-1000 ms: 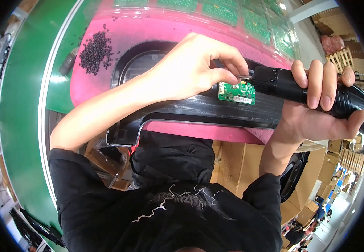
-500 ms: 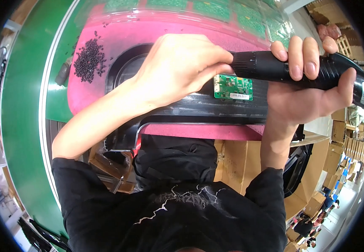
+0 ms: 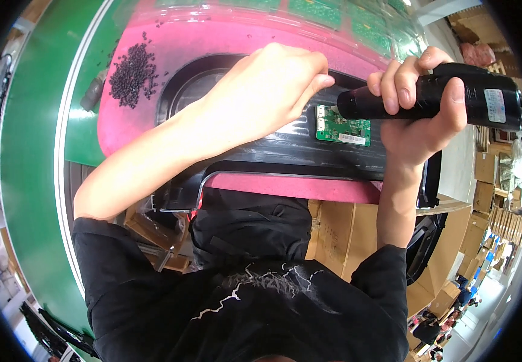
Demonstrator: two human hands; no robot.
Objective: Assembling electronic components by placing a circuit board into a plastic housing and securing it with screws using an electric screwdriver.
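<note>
My right hand (image 3: pixel 414 102) is wrapped round a black electric screwdriver (image 3: pixel 481 99), whose nose slants toward the tray's middle. Left of that nose is my left hand (image 3: pixel 276 84), thumb and forefinger pinched together. Whatever may be between those fingertips is too small to make out, and a narrow gap separates them from the screwdriver. Below the nose lies a green circuit board (image 3: pixel 343 127) with white connectors along its left edge and a white label. It rests in a long black plastic housing (image 3: pixel 261 151), partly hidden by my left forearm.
A pile of small black screws (image 3: pixel 133 75) lies on the pink mat (image 3: pixel 113 133) at the left. A dark, stubby object (image 3: pixel 94 93) sits beside it. Clear plastic trays (image 3: pixel 309 24) with green boards line the back. A cardboard box (image 3: pixel 345 232) stands below the mat's front edge.
The screwdriver has swung, its nose turning toward the housing and its rear end now level at the right. My left fingertips have come away from its nose. The board appears slightly lower right.
</note>
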